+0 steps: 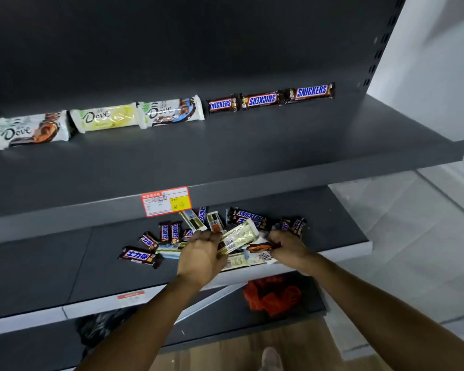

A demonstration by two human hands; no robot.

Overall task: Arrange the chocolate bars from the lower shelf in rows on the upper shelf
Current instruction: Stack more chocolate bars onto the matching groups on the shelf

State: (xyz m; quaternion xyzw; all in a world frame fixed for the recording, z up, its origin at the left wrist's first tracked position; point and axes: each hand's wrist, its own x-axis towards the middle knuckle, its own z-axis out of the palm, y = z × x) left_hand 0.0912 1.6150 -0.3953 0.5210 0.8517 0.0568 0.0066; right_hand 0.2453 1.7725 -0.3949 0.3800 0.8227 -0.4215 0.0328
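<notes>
Six bars are lying in a row along the far edge of the upper shelf [279, 156], against the back panel. At the left are three Dove bars: one with an orange-brown picture [28, 129], a pale yellow one [105, 117], and one with a blue and brown picture [172, 110]. To their right three Snickers bars [269, 99] are sitting end to end, the middle one turned upside down.

On the lower shelf [65, 258] a loose pile of chocolate bars [212, 228] is lying just under the red and yellow price tag [166, 201] fixed to the upper shelf's front edge. A Snickers bar with Chinese lettering [140, 257] is lying at the pile's near left side.

Both hands are reaching into the pile. The left hand [201, 254] is gripping a yellow-green bar [239, 236] by its end, fingers closed around it, the bar tilting up to the right. The right hand [289, 249] is curling its fingers over wrappers at the pile's right side, apparently pinching an orange-marked Dove bar [260, 249], though the grip is hard to make out.

A red plastic bag [271, 295] is lying on the shelf below.
</notes>
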